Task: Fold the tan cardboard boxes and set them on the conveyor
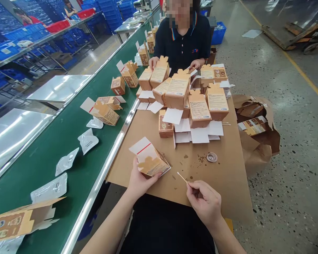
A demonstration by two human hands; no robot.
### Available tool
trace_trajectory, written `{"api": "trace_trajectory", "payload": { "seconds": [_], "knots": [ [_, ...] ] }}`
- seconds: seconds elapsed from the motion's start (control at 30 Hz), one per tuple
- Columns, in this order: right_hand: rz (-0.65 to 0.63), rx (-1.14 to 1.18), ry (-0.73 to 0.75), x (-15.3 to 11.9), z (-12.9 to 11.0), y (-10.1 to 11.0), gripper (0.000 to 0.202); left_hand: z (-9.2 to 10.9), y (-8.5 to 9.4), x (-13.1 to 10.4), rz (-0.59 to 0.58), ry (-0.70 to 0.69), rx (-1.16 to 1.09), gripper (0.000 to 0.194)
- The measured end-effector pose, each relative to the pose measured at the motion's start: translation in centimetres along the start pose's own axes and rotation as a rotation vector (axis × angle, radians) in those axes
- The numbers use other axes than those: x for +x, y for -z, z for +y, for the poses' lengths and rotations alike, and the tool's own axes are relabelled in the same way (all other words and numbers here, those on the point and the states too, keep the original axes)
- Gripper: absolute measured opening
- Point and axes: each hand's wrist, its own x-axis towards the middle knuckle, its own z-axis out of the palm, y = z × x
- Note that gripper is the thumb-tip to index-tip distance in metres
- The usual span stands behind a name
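Observation:
My left hand point(140, 180) grips a small brown and tan carton point(152, 164), its white flap with a red strip standing up. Between the thumb and fingers of my right hand point(205, 199) is a cotton swab point(182, 176), its white tip pointing up and left towards the carton but apart from it. A small round dish point(211, 157) sits on the cardboard-covered table point(222, 180), with dark specks and stains beside it. Beyond my hands, several similar cartons point(176, 88) are piled up, many with white flaps hanging out.
On the left runs a green conveyor belt point(84, 176) with a metal edge, carrying silvery pouches point(88, 140) and open cartons point(106, 111). Across the table a person point(184, 42) handles cartons. A large brown paper bag point(257, 137) holding flat cartons stands on the floor at right.

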Motion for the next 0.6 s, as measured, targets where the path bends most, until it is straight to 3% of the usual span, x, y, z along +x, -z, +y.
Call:
{"api": "trace_trajectory", "payload": {
  "seconds": [0.23,0.43,0.53,0.6],
  "knots": [
    [0.006,-0.008,-0.044,0.0,-0.4,0.6,0.025,-2.5,-1.0,-1.4,0.043,-0.065,0.161,0.076],
    [0.055,-0.001,-0.003,0.6,-0.6,0.8,0.023,-0.7,-1.4,-1.5,-0.038,-0.087,0.199,0.063],
    [0.060,-0.008,0.012,1.2,-0.5,1.2,0.023,0.4,-0.2,-0.6,-0.013,-0.100,0.220,0.062],
    [0.063,-0.015,0.016,1.4,-0.3,1.6,0.022,0.9,2.0,0.6,0.071,-0.089,0.268,0.065]
  ]
}}
